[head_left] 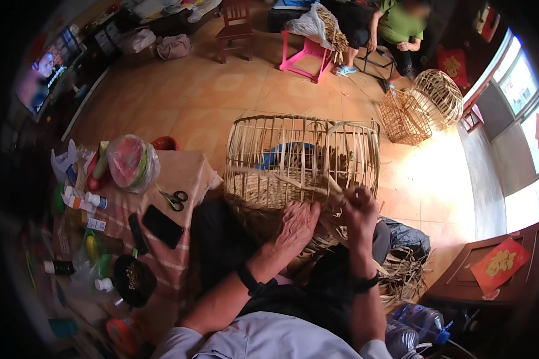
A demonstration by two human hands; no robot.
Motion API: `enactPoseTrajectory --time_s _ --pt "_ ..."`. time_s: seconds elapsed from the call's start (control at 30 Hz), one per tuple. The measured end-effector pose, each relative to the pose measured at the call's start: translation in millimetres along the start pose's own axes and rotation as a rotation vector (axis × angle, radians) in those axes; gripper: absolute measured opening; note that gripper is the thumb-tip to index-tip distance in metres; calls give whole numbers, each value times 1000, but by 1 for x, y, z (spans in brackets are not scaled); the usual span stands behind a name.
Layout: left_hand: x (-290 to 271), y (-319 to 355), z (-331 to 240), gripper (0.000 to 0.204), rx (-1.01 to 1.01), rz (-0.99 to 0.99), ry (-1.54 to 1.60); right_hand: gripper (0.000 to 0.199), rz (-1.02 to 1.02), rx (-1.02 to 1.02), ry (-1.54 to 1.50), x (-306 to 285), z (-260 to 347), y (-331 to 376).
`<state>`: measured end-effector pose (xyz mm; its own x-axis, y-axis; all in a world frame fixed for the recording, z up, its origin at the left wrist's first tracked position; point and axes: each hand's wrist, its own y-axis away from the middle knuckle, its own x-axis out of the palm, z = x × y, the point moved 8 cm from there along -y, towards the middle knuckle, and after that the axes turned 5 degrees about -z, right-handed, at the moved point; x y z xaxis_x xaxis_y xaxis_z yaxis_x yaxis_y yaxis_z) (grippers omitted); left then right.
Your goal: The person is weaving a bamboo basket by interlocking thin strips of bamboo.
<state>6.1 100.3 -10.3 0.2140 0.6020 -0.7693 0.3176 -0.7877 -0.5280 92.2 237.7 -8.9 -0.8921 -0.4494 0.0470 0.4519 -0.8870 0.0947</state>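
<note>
A large woven cage-like basket (245, 182), with upright slats and a denser woven band nearest me, rests against my lap. My left hand (298, 224) lies on its near edge, fingers bent and pressed together around the weave. Raised a little on the right side, my right hand (359, 206) is closed on a pale dry plant strip (335, 184). Parts of the strip cross the basket's near side, and its ends are hard to follow. Something blue (272, 157) shows through the slats.
Left of me, a cloth-covered table (182, 164) carries scissors (172, 197), a phone (163, 226), bagged watermelon (129, 164) and bottles. Dry strips (401, 275) lie by my right leg, near large plastic bottles (416, 323). Beyond are more baskets (404, 116), a pink stool (305, 57) and a seated person (398, 27).
</note>
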Motion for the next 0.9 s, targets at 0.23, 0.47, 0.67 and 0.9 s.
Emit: enactPoseTrajectory --time_s 0.23,0.47,0.67,0.9 --pt "-14 -10 -2 44 -88 -8 26 28 28 193 -326 -22 -14 -40" --pt "-13 -16 -2 40 -56 165 192 22 226 344 -631 -43 -52 67" --pt "-55 -24 -13 45 -99 135 256 37 280 187 59 -35 -13 49" --pt "-69 -33 -28 37 -63 56 227 25 339 18 138 -1 -5 37"
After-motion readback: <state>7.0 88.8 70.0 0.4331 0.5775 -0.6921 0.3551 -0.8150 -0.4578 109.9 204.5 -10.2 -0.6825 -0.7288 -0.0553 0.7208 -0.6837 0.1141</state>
